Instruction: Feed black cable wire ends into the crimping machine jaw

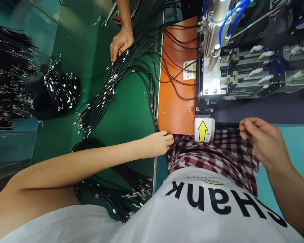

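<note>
While your left hand (158, 144) curls over the black cables (153, 98) by the near left corner of the orange plate (177, 116), its grip hidden, your right hand (266, 140), right of that plate, has pinched fingertips, whether around anything I cannot tell.

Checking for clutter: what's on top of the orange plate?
Black cables cross the orange plate, which also bears a white-and-yellow label and screws. The surface beneath the label is covered.
</note>
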